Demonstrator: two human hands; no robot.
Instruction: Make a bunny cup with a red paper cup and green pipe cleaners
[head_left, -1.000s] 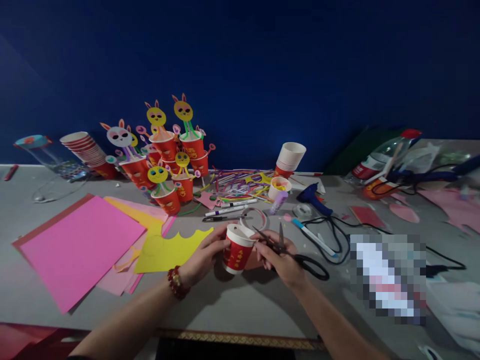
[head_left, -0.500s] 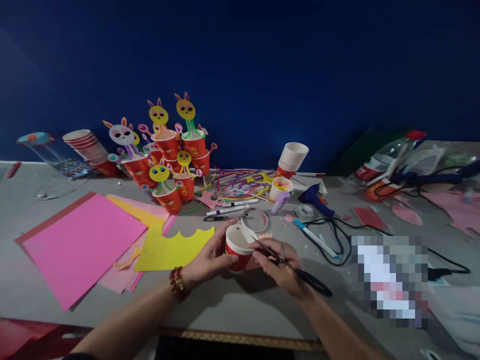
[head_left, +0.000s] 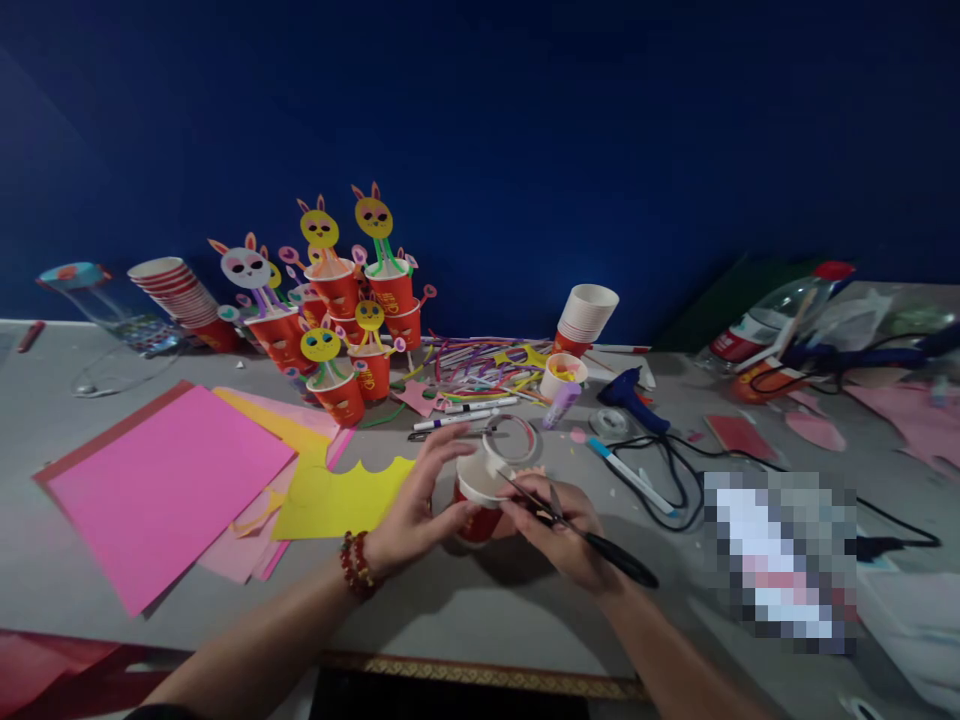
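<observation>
Big plain dark blue wall (head_left: 480,150) filling the whole back, kinda dim light, a bit brighter low down in the middle. Long flat grey table (head_left: 420,625) runs right up near it, patterned gold trim (head_left: 480,677) along its front edge.

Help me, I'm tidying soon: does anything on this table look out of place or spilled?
Mostly the dark cord: it sprawls in a loose loop around the blue-capped marker, so it looks tangled. Small paper scraps lie strewn nearby, like stray offcuts. I see no spill; outer items seem to lean, perhaps from the lens.
</observation>
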